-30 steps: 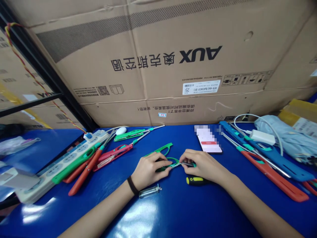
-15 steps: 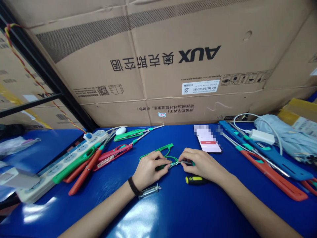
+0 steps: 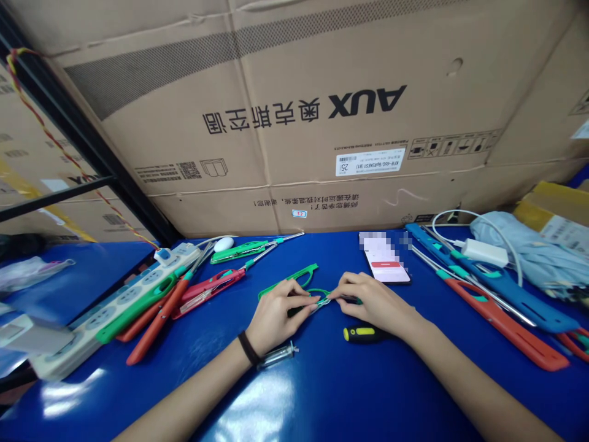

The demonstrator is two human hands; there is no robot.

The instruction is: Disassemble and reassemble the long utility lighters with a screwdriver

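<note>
Gripping a green plastic loop handle (image 3: 289,279) at the middle of the blue table (image 3: 414,380), the left hand (image 3: 280,320) curls closed around it. The right hand (image 3: 372,301) pinches a thin metal piece (image 3: 324,301) at the handle's near end, fingertips close together. A yellow-and-black screwdriver (image 3: 365,333) lies just near.

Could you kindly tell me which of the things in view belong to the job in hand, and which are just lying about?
In use:
- left hand
- right hand
- green plastic looped tool

Lying about:
- yellow-and-black screwdriver
- phone
- white power strip
- red-handled tool
</note>
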